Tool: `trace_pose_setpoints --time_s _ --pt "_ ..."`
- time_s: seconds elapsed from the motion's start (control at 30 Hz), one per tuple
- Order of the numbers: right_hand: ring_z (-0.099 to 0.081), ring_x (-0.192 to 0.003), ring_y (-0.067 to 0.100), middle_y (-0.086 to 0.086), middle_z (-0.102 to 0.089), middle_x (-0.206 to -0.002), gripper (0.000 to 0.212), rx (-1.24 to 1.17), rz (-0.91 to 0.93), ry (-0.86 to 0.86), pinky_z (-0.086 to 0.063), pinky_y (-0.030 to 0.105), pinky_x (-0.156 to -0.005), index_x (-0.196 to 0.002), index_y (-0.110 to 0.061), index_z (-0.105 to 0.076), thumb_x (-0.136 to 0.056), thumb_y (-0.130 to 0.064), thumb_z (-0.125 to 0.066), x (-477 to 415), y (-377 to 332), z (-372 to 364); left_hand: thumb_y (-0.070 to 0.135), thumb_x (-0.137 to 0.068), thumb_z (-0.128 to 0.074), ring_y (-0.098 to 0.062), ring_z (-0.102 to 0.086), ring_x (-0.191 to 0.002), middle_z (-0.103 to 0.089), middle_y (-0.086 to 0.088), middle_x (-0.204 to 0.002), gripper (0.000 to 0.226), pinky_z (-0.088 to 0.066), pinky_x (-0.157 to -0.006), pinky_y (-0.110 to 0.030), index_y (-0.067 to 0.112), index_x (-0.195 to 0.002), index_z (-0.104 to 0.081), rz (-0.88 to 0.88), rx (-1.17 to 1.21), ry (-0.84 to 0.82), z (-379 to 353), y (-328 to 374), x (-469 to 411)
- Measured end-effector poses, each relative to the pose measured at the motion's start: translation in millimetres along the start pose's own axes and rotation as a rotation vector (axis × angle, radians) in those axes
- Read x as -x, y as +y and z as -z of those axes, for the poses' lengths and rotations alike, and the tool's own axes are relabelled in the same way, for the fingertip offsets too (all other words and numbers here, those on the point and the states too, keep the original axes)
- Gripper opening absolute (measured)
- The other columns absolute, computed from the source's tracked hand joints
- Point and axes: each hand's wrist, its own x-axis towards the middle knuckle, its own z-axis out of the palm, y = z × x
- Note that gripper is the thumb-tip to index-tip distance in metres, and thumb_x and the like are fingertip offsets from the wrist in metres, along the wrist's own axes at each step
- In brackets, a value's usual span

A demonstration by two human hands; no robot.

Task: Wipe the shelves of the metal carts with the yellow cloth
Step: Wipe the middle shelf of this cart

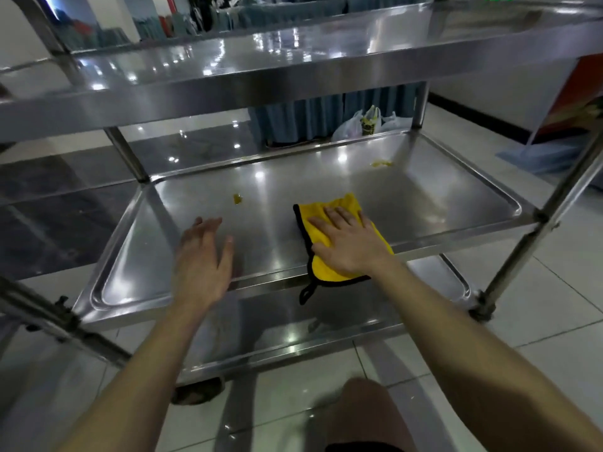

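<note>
Yellow cloth (326, 272) is on the middle shelf (424, 203) of the metal cart, right of centre at the front. Its near edge and black loop (306, 293) hang over the front rim.

Hands:
- right hand (349, 239) is flat on the cloth, fingers straight and slightly spread, pressing it down with no pinch
- left hand (202, 256) is open with fingers spread, over the front-left of the same shelf. Can't tell if it touches the metal. It holds nothing.

Two yellowish stains show on the shelf: one (237, 199) just beyond my left hand, one (381, 163) near the back rim. Neither is under the cloth.

Risks as I see them:
- The cloth overhangs the rim, so a stroke pulled toward me likely drags it off onto the bottom shelf (293, 321) or the floor.
- With a flat palm only, a fast stroke could let the cloth bunch or slip out from under my hand.
- The stains look sticky, and one light pass probably smears them along the steel rather than lifting them.
- The raised rim will trap residue in the corners if I push dirt outward.
- The cart sits on a wheel (199, 391) and neither hand holds the frame. A hard push toward the far stain may roll it away.
- The top shelf (228, 60) is low overhead, so reaching deep risks a knock.
</note>
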Motion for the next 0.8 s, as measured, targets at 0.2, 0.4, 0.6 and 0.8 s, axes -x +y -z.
trace_pose_setpoints --time_s 0.2,0.4,0.6,0.8 --pt "0.009 -0.165 0.017 -0.009 0.007 -0.179 0.073 0.022 -0.053 -0.018 0.000 0.058 -0.131 -0.167 -0.050 -0.005 -0.100 -0.073 -0.023 -5 1 0 0.057 -0.102 -0.015 -0.036 -0.019 -0.166 -0.033 -0.020 -0.174 0.085 -0.012 -0.133 -0.058 0.004 -0.165 -0.037 0.166 -0.262 -0.091 28 -92 10" --pt "0.008 -0.165 0.022 -0.004 0.007 -0.179 0.077 0.064 -0.219 -0.024 0.002 0.062 -0.130 -0.168 -0.047 -0.003 -0.097 -0.076 -0.016 -28 -26 -6 0.058 -0.104 -0.011 -0.030 -0.010 -0.168 -0.023 -0.016 -0.179 0.085 -0.006 -0.135 -0.054 0.007 -0.170 -0.024 0.184 -0.170 -0.116 19 -94 11" --pt "0.011 -0.165 0.026 0.001 0.010 -0.179 0.077 0.097 -0.109 -0.048 0.008 0.066 -0.127 -0.170 -0.040 -0.002 -0.102 -0.071 -0.019 -86 -156 -26 0.052 -0.108 -0.014 -0.028 -0.017 -0.167 -0.031 -0.016 -0.176 0.078 -0.007 -0.136 -0.051 0.007 -0.170 -0.027 0.121 -0.093 -0.013 17 -90 12" --pt "0.009 -0.165 0.015 -0.009 0.009 -0.178 0.067 0.084 0.233 -0.084 0.009 0.057 -0.130 -0.167 -0.050 -0.003 -0.104 -0.068 -0.021 -63 -227 -46 0.037 -0.112 -0.038 -0.026 -0.046 -0.149 -0.050 -0.008 -0.161 0.057 -0.037 -0.126 -0.045 0.010 -0.162 -0.041 0.053 0.461 0.194 36 -88 26"
